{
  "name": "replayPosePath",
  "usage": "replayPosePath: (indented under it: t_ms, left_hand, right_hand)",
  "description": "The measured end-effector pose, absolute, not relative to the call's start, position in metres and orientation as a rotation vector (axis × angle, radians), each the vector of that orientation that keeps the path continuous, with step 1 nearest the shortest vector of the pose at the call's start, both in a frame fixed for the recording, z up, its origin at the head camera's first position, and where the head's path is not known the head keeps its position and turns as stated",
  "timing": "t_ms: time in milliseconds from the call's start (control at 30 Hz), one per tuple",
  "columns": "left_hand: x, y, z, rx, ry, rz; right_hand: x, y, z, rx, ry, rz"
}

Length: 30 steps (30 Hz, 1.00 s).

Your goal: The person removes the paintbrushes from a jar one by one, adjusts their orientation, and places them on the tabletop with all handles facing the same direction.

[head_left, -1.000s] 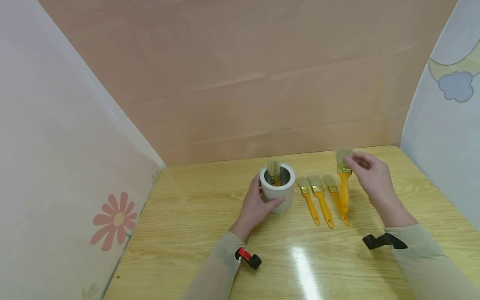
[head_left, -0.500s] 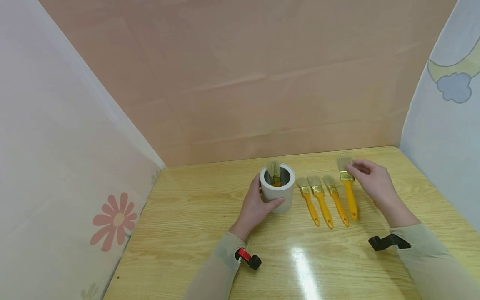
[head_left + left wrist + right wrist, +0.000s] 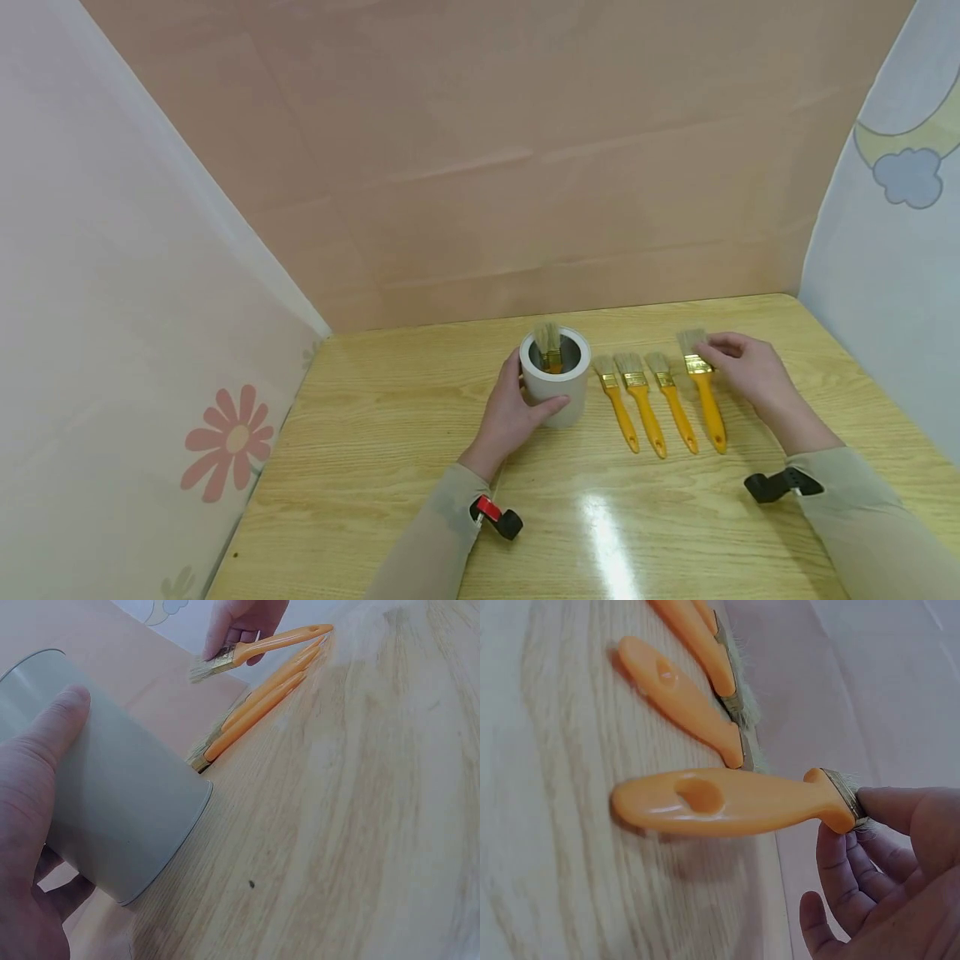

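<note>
My left hand (image 3: 512, 415) grips the side of a pale grey can (image 3: 558, 398), thumb across its front. The can stands upright on the table with a paintbrush (image 3: 550, 346) inside, bristles up. At the right, my right hand (image 3: 752, 367) pinches another paintbrush (image 3: 708, 396) by its metal band. In the right wrist view that brush's orange handle (image 3: 765, 802) points toward the table, its end close to the wood and the bristle end raised. Between can and right hand, three paintbrushes lie side by side: a left one (image 3: 618, 408), a middle one (image 3: 643, 408) and a right one (image 3: 674, 404).
The wooden table (image 3: 375, 467) runs to a brown backdrop (image 3: 525, 208) at the back. A white flower-printed sheet (image 3: 150, 292) borders it at the left and another white sheet (image 3: 892, 292) at the right. Both wrists wear black camera mounts.
My right hand has moved down and slightly right with its paintbrush, away from above the rightmost lying brush to a spot beside it. My left hand and the can have stayed in place.
</note>
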State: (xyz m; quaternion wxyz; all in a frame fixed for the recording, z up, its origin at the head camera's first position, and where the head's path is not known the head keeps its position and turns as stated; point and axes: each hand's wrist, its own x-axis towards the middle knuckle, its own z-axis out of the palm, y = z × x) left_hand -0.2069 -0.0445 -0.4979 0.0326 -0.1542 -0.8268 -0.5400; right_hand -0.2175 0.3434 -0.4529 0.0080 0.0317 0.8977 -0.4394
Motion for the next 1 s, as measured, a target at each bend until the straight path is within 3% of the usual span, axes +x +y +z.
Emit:
replayPosePath:
  t_ms: [1000]
  left_hand:
    - [-0.207,-0.045,-0.499,-0.473,-2.544,-1.671]
  right_hand:
    - [-0.233,0.351,-0.481,0.058,2.893,-1.126]
